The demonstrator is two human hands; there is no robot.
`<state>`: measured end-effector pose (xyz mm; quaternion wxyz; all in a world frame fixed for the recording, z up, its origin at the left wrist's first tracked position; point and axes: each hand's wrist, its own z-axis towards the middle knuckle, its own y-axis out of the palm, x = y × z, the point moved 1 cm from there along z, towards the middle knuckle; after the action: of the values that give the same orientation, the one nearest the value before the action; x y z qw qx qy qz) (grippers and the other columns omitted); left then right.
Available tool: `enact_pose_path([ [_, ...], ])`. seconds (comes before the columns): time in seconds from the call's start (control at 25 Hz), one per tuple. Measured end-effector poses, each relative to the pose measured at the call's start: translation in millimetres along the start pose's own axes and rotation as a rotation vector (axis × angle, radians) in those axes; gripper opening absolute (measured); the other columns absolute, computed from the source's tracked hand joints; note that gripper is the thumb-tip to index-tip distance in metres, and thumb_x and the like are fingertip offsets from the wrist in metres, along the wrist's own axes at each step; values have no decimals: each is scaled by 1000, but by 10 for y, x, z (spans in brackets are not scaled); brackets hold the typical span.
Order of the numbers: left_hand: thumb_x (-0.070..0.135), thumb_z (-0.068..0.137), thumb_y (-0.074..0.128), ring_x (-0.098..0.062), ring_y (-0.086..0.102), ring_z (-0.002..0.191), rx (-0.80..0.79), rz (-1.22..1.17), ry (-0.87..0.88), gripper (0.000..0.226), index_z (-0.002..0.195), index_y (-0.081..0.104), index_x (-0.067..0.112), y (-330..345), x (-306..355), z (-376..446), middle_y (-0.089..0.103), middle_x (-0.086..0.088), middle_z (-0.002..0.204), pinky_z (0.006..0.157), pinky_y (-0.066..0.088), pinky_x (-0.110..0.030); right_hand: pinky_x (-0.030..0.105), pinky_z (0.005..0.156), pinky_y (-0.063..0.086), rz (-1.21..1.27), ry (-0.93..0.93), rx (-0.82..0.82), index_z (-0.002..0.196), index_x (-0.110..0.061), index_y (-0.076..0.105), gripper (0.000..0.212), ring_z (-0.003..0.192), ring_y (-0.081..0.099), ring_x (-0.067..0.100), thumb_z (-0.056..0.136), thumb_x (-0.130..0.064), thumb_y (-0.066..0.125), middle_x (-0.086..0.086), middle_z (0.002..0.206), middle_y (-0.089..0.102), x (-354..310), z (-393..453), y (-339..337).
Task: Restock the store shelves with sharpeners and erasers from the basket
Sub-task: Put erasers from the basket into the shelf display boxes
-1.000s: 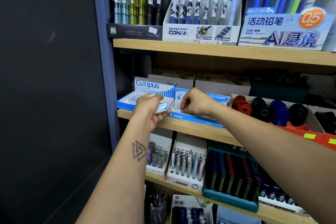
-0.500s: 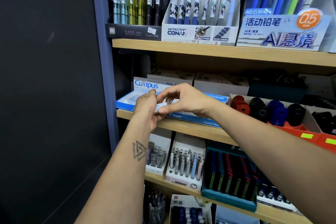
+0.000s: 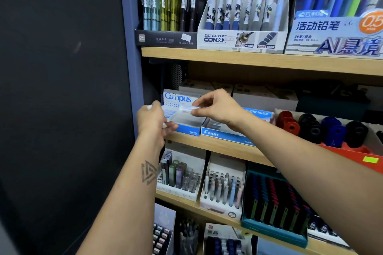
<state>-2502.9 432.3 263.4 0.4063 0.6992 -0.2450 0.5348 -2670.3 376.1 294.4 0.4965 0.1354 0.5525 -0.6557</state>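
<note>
While your right hand (image 3: 215, 107) pinches it by one end, the eraser (image 3: 189, 108) shows as a small pale slab with a blue-tinted sleeve, blurred, hanging just above the Campus box (image 3: 182, 118) on the middle shelf (image 3: 219, 147). You can read "Campus" in blue on that box's raised white flap, and "PILOT" with "PLASTIC ERASER" on the blue box (image 3: 232, 130) just beside it to the right. On the shelf above, a white pen display (image 3: 241, 40) reads "DETECTIVE CONAN", and the blue one (image 3: 335, 35) next to it carries Chinese lettering and "0.5" in an orange circle. A red tray (image 3: 352, 151) of round red, black and blue sharpeners (image 3: 323, 128) sits farther right on the middle shelf.

Your right thumb and forefinger grip the eraser, the other fingers loosely curled. Your left hand (image 3: 152, 119) is curled at the Campus box's left front corner, clutching something white that pokes out above and below the fist; you cannot tell what it is.
</note>
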Motion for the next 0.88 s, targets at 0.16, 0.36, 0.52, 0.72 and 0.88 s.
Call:
enact_pose_path([
  [0.16,5,96,49,-12,43,37,75,92,25,15,89,60,13,-250,-35,123,54,-7,71,41,45,-22,29,75,48,-192,151,96,95,-14,73,22,83,62,15,79,-25,84,1,88,69,63,278,199],
  [0.36,-14,86,44,-16,47,39,-18,149,12,37,105,66,11,-306,-135,162,59,-12,78,43,48,-24,27,76,51,-285,93,30,82,-14,75,21,80,65,14,73,-27,88,0,82,73,-41,454,581],
  [0.52,-16,84,47,-17,51,46,-68,179,-9,46,114,65,14,-283,-161,179,61,-12,82,47,52,-26,23,71,48,-217,93,2,78,-13,75,22,71,61,10,70,-26,90,-2,74,70,-89,570,807],
  [0.72,-13,87,45,-14,46,36,-53,136,-35,41,115,62,9,-241,-188,230,61,-15,89,43,51,-24,26,75,52,-358,105,18,67,-17,69,19,81,66,17,73,-23,86,4,83,73,-68,723,1032],
  [0.88,-15,87,46,-18,48,47,-104,83,-69,39,114,63,7,-265,-187,248,59,-15,82,43,49,-22,25,75,51,-374,141,-26,72,-16,74,8,85,67,17,79,-16,77,3,86,74,-59,775,1102],
])
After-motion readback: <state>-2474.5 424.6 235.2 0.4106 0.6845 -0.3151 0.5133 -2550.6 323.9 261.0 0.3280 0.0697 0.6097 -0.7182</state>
